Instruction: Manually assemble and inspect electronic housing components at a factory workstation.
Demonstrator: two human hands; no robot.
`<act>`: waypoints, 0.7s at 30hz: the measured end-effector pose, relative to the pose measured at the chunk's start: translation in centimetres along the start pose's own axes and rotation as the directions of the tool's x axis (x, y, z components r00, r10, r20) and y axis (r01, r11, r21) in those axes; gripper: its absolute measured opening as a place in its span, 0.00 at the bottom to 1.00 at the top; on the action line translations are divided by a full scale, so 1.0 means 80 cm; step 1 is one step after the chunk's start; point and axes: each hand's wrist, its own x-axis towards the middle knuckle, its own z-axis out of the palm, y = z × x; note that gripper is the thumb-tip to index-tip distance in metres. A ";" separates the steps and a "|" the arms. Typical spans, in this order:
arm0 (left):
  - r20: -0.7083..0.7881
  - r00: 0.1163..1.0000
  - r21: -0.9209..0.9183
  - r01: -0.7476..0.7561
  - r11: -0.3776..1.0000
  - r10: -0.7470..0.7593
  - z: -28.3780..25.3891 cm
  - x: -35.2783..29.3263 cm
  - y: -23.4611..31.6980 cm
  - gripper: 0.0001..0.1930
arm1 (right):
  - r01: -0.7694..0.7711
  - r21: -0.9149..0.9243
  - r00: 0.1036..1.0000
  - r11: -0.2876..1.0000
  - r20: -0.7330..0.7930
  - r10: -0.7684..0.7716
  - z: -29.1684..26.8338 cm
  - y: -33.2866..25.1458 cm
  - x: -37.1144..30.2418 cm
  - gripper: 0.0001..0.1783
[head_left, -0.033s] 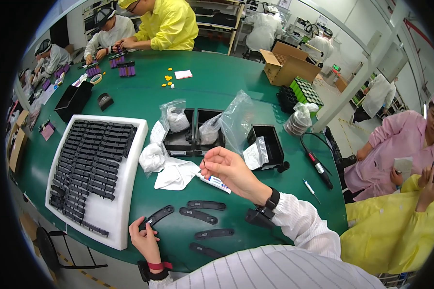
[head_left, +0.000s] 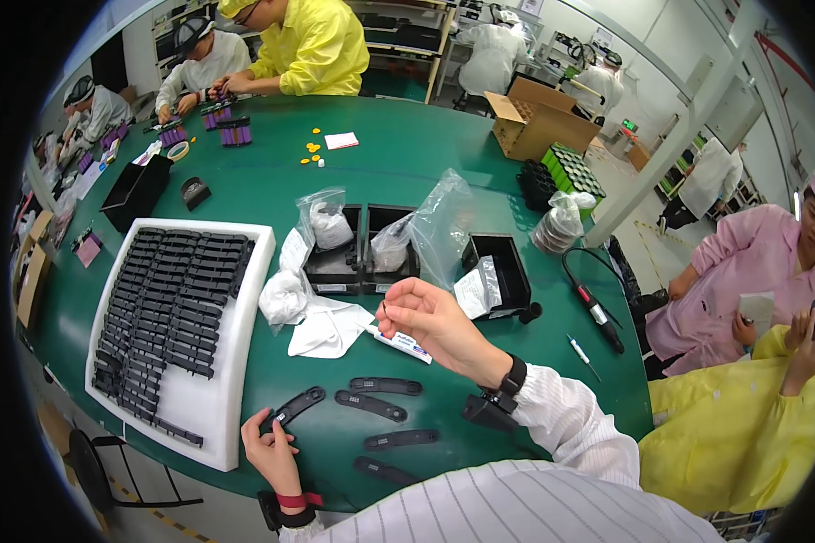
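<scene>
Strip (head_left: pixel 304 404), black and slightly curved, sat at the near edge of the tabletop (head_left: pixel 335 493), its lower-left end in the left hand (head_left: pixel 272 460). That hand's grip was clamped on the strip, thumb and forefinger at its end; whether the strip was lifted or rested on the surface, I cannot tell. The right hand (head_left: pixel 444 330) was raised over the tabletop, its grip pinched together on a tiny dark piece (head_left: pixel 385 308), too small to identify.

Just right of the held strip lay four loose strips (head_left: pixel 385 385) of the same kind, well apart from the right hand. To the left, a white foam tray (head_left: pixel 186 398) carried dense rows of black parts (head_left: pixel 149 299), its lower right area bare.

Partly behind the right hand lay a white-and-blue tube (head_left: pixel 406 346), with a white cloth (head_left: pixel 326 330) beside it. Farther out stood two adjoining black bins (head_left: pixel 335 272) holding clear bags, then another black bin (head_left: pixel 509 258) to their right, and beyond that a red-and-black tool (head_left: pixel 599 317) and a slim screwdriver (head_left: pixel 583 357).
</scene>
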 end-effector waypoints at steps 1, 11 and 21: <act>-0.003 0.999 0.016 -0.037 0.999 0.037 0.002 0.000 0.001 0.11 | -0.002 0.019 1.000 1.000 -0.004 0.002 -0.001 -0.005 -0.009 0.11; 0.005 1.000 0.132 0.010 0.991 -0.011 0.006 0.003 0.014 0.10 | 0.079 0.067 0.996 0.995 -0.050 -0.076 -0.009 -0.020 -0.057 0.09; -0.012 1.000 0.105 -0.004 0.994 0.005 -0.001 0.001 0.010 0.10 | 0.069 0.071 0.997 0.995 -0.038 -0.067 -0.006 -0.021 -0.070 0.10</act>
